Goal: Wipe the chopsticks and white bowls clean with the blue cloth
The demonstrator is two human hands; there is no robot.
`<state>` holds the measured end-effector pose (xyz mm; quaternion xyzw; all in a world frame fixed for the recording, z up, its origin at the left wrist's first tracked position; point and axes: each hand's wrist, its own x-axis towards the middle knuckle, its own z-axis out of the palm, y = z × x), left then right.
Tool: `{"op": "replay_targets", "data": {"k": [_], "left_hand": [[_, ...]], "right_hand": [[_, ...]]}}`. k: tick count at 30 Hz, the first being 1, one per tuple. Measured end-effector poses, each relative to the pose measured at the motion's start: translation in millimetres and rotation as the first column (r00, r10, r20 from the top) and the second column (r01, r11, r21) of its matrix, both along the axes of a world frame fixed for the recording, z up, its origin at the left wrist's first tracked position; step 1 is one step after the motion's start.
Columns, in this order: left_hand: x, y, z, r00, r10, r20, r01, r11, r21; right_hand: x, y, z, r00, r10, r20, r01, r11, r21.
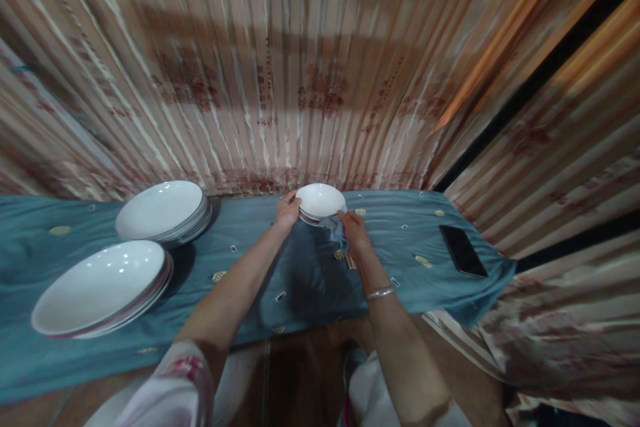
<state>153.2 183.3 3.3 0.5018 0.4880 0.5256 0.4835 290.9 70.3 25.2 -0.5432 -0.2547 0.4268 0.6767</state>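
Bowls point(320, 202) sit stacked at the desk's point(400, 260) far edge, straight ahead of us; our left hand point(287, 211) and right hand point(354, 230) flank them equally close, fingers curled onto opposite rims.

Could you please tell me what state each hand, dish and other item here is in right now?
left hand: gripping the left rim of the small bowls.
right hand: holding a cloth against the bowls.
small bowls: stacked, upright, top one empty.
cloth: crumpled.
far plate stack: stacked, empty.
near plate stack: stacked, empty.
phone: flat, screen dark.
tablecloth: spread, wrinkled.
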Motion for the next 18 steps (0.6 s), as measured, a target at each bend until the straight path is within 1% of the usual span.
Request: {"op": "replay_targets", "data": {"k": [4, 9, 14, 18], "left_hand": [[2.8, 0.3, -6.7, 1.000, -0.008, 0.003, 0.008, 1.000, -0.010], [6.4, -1.5, -11.3, 1.000, -0.015, 0.011, 0.015, 1.000, -0.022], [10.4, -5.3, -10.0, 1.000, -0.010, 0.011, 0.010, 1.000, -0.026], [12.0, -11.5, -6.8, 1.000, 0.006, 0.015, -0.005, 0.999, -0.043]], "right_hand": [[2.2, 2.4, -3.4, 0.998, -0.028, 0.056, 0.029, 1.000, -0.009], [8.0, 5.7, -8.6, 0.989, 0.050, 0.138, -0.046, 0.998, -0.031], [9.1, 4.5, -8.2, 0.992, 0.053, 0.114, -0.049, 0.998, -0.030], [7.8, -0.2, -4.0, 0.986, 0.010, 0.169, -0.011, 1.000, 0.006]]}}
